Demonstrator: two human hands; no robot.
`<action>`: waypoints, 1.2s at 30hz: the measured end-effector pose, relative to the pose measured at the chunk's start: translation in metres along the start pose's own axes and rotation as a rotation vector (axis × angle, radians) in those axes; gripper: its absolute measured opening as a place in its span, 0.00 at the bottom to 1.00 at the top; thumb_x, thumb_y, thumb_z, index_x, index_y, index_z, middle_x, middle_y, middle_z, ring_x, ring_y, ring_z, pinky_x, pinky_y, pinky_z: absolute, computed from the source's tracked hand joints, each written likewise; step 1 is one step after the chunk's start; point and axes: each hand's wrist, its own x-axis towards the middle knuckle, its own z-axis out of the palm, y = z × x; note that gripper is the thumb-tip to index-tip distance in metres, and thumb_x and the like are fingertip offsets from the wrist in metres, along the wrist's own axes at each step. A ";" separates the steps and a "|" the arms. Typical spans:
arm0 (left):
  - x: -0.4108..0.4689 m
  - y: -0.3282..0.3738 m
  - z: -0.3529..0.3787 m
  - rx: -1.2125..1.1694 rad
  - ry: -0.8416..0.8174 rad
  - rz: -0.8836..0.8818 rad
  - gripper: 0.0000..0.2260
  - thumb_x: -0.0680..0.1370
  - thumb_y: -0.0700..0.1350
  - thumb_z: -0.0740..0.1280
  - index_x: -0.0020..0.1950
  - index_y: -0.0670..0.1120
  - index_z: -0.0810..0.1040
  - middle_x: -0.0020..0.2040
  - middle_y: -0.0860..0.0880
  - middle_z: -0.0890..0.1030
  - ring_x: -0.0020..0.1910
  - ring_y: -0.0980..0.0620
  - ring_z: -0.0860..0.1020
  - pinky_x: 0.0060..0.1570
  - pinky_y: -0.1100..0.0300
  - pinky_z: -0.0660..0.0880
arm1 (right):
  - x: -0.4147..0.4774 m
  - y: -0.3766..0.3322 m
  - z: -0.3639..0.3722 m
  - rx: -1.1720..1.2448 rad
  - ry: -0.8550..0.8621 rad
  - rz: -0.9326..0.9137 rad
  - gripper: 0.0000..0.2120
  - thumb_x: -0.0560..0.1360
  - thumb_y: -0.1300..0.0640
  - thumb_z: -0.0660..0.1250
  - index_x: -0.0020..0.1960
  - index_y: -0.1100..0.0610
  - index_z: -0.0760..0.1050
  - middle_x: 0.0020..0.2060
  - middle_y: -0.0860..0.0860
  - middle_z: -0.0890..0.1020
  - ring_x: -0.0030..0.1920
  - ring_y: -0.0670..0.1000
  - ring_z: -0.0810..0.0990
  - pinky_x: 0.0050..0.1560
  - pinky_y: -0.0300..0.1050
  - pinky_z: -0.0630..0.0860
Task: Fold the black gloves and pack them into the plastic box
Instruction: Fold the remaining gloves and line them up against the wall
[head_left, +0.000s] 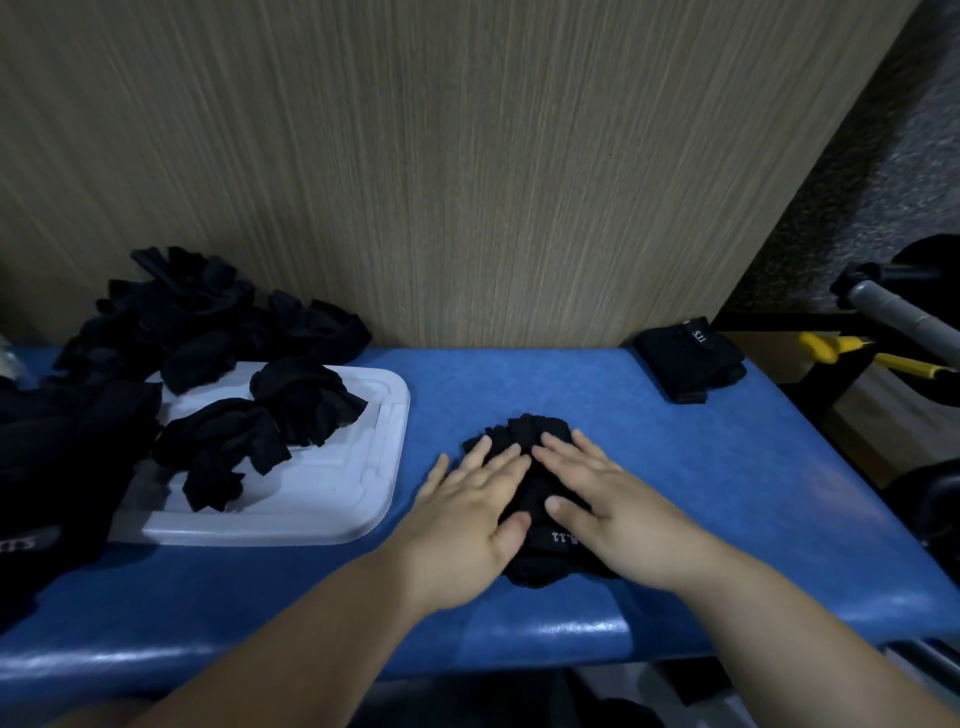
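A black glove (530, 439) lies on the blue bench top (701, 467), its cuff with white lettering toward me. My left hand (467, 514) rests flat on its left side with straight fingers. On the glove's right side my right hand (602, 499) presses flat, fingers spread. A white plastic lid or tray (332, 499) lies to the left with two crumpled black gloves (306, 397) (223, 447) on it. Behind it a heap of loose black gloves (208, 317) sits against the wall. One folded glove bundle (688, 358) sits at the bench's far right corner.
A wood-grain wall panel (467, 182) rises directly behind the bench. Dark fabric (52, 452) fills the left edge. Beyond the right end of the bench are yellow-handled pliers (862, 353) and a grey bar (893, 312). The bench's front edge (363, 660) runs below my wrists.
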 end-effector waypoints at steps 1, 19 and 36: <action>-0.001 -0.001 0.002 0.057 -0.047 -0.009 0.26 0.83 0.52 0.50 0.79 0.55 0.44 0.78 0.61 0.43 0.75 0.62 0.35 0.74 0.53 0.34 | -0.001 0.000 0.001 -0.041 -0.047 0.019 0.26 0.82 0.48 0.55 0.78 0.45 0.50 0.72 0.33 0.47 0.73 0.37 0.38 0.74 0.37 0.41; -0.011 -0.013 -0.010 -0.002 0.147 0.043 0.22 0.83 0.46 0.54 0.76 0.61 0.58 0.73 0.69 0.49 0.76 0.63 0.43 0.75 0.60 0.43 | -0.008 0.020 -0.012 -0.012 0.280 0.094 0.21 0.81 0.50 0.57 0.74 0.49 0.64 0.70 0.43 0.69 0.73 0.44 0.62 0.71 0.36 0.54; -0.006 -0.009 0.000 -0.198 0.220 0.105 0.12 0.75 0.50 0.70 0.59 0.57 0.78 0.52 0.63 0.77 0.56 0.65 0.70 0.58 0.67 0.67 | -0.011 0.038 -0.018 0.173 0.119 -0.057 0.30 0.69 0.73 0.69 0.55 0.39 0.76 0.60 0.36 0.73 0.62 0.33 0.71 0.64 0.28 0.65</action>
